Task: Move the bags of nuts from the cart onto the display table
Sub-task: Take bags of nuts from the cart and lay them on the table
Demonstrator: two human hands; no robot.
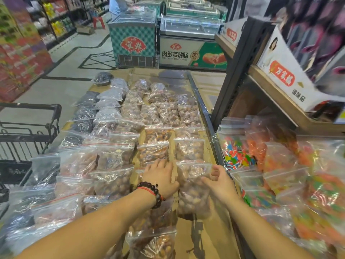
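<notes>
A clear zip bag of brown nuts [193, 189] lies on the cardboard-covered display table [205, 238], near its right edge. My left hand [161, 177], with bead bracelets on the wrist, rests flat against the bag's left side. On the bag's right side, the fingers of my right hand [218, 181] curl around its upper right corner. Several more bags of nuts [155, 113] lie in rows across the table. The black wire cart [24, 131] stands to the left of the table.
Bags of coloured candy [276, 165] fill a bin to the right, past a metal rail [203, 113]. A wooden shelf with white boxes [283, 71] rises at the right. Freezer chests [134, 42] stand beyond the table's far end. A person stands far back.
</notes>
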